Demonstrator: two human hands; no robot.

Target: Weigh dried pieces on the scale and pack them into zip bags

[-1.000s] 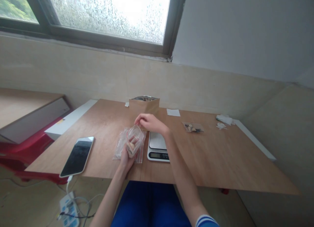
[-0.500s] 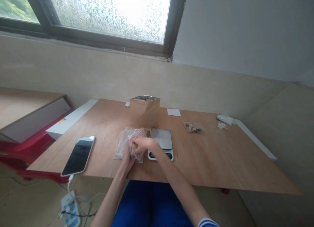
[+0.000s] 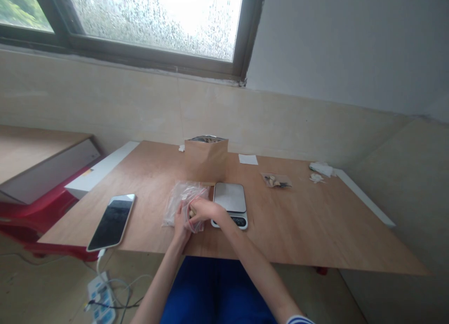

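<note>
My left hand (image 3: 181,225) grips the side of a small clear zip bag (image 3: 195,227) with a reddish edge, near the front of the table. Over the bag's mouth is my right hand (image 3: 202,209), its fingers bent down into the opening. Small beige pieces (image 3: 191,213) show between the two hands. Whatever the right fingertips hold is hidden. Several flat clear bags (image 3: 171,212) lie beneath and behind the left hand. Just right of my hands sits a kitchen scale (image 3: 230,198) with a bare steel plate, its front partly covered by my right wrist.
An open brown paper pouch (image 3: 206,159) stands behind the scale. A filled clear bag (image 3: 276,180) and a white card (image 3: 248,159) lie to the right. Crumpled white tissue (image 3: 322,169) is at the far right. A phone (image 3: 112,222) on a charging cable lies at the left.
My left fingers have shifted up along the bag's side. The bag's mouth now gapes wider, and beige pieces show inside. My right hand stays at the opening.
</note>
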